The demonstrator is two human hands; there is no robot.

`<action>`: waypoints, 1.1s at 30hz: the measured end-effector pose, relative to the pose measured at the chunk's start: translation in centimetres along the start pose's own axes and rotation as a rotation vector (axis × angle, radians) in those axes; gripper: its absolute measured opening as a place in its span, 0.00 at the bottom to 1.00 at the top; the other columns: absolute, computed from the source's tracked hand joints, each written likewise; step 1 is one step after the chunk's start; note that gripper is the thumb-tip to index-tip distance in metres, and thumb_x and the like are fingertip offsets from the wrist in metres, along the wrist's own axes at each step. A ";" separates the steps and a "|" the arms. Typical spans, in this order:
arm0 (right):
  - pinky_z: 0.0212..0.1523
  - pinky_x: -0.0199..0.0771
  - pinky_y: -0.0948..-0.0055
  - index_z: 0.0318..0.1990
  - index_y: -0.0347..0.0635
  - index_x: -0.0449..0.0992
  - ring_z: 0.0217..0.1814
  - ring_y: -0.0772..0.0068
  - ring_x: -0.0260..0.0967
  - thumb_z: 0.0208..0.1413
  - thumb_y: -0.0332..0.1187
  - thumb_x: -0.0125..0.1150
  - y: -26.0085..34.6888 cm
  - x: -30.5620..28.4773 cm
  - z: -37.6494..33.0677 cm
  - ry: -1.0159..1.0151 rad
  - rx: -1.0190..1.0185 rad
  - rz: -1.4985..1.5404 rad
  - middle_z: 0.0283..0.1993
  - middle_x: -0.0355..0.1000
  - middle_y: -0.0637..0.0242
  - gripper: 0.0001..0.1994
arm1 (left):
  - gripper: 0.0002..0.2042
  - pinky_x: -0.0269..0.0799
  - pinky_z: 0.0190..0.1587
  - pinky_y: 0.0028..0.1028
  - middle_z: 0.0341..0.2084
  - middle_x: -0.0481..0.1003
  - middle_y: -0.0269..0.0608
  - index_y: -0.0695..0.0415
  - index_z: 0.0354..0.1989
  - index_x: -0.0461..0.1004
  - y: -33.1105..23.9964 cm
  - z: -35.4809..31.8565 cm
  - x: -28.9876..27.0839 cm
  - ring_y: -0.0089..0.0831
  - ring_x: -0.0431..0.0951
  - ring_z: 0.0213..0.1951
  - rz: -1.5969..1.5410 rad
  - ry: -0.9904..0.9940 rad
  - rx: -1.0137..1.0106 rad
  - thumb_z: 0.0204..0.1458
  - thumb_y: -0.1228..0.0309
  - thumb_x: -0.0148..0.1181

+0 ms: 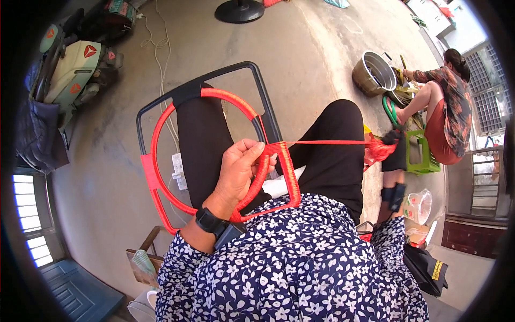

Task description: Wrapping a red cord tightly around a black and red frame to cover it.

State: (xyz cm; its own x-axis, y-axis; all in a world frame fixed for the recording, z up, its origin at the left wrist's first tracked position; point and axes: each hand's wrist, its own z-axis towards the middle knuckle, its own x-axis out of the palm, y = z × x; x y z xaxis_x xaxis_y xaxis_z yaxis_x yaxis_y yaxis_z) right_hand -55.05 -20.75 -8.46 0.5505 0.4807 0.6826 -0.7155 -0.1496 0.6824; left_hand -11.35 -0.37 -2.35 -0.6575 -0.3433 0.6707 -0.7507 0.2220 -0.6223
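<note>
A black metal frame (260,80), with a round ring inside a squared outline, lies across my lap. Red strip (294,185) is wound tightly round much of it; the far bar and upper sides are bare black. My left hand (236,166) is closed on the frame's right side, its thumb pressing the windings where ring and outer bar meet. From there a red strip (327,142) runs taut to the right. My right hand (396,155), in a dark covering and blurred, is stretched out at that end, closed on the bunched red strip (380,152).
A person (450,107) sits at the right on a green plastic stool (422,155), beside a large metal pot (374,72). A scooter (75,80) stands at the left. A white cable (163,70) and power strip (179,172) lie on the floor. A black bag (424,268) is at lower right.
</note>
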 end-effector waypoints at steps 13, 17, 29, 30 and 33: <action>0.42 0.69 0.71 0.43 0.45 0.71 0.39 0.73 0.67 0.60 0.43 0.54 9.0 3.7 -2.0 -0.321 0.075 -0.725 0.38 0.70 0.68 0.12 | 0.05 0.79 0.37 0.30 0.30 0.77 0.42 0.59 0.36 0.69 -0.3 0.2 -0.7 0.32 0.80 0.32 0.015 0.040 -0.036 0.61 0.70 0.52; 0.49 0.70 0.70 0.50 0.42 0.72 0.47 0.73 0.70 0.59 0.40 0.56 1.0 13.0 0.5 -0.113 0.195 -0.877 0.46 0.73 0.65 0.16 | 0.06 0.77 0.43 0.30 0.35 0.76 0.41 0.60 0.38 0.70 0.1 0.3 -0.9 0.29 0.78 0.36 -0.080 -0.035 0.073 0.62 0.71 0.50; 0.50 0.73 0.73 0.60 0.39 0.65 0.51 0.71 0.72 0.45 0.22 0.68 -17.8 22.7 8.1 0.197 0.567 -0.951 0.49 0.74 0.57 0.32 | 0.08 0.72 0.37 0.20 0.35 0.75 0.38 0.63 0.45 0.69 0.1 0.2 -1.2 0.22 0.76 0.36 0.338 -0.131 0.272 0.59 0.79 0.49; 0.51 0.72 0.72 0.59 0.40 0.67 0.52 0.71 0.72 0.44 0.23 0.69 -18.1 21.7 8.3 -0.012 0.346 -0.899 0.50 0.74 0.58 0.31 | 0.08 0.72 0.37 0.20 0.35 0.75 0.38 0.63 0.45 0.69 -0.1 0.2 -1.0 0.21 0.76 0.36 0.494 -0.201 0.501 0.59 0.79 0.48; 0.53 0.71 0.70 0.57 0.41 0.69 0.54 0.69 0.71 0.43 0.25 0.70 -16.5 24.3 8.5 0.049 0.034 -1.037 0.50 0.74 0.60 0.30 | 0.07 0.71 0.41 0.20 0.35 0.72 0.37 0.64 0.44 0.68 -1.6 -0.8 0.5 0.20 0.73 0.37 0.547 -0.292 0.767 0.60 0.82 0.46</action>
State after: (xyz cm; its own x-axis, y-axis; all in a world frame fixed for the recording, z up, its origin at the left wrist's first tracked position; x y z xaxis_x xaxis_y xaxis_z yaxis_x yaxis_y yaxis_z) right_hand -26.16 -13.96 -0.91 0.8701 0.4218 -0.2552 0.1126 0.3339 0.9358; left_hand -10.52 -0.19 -0.74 -0.7822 -0.6046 0.1503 -0.0346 -0.1988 -0.9794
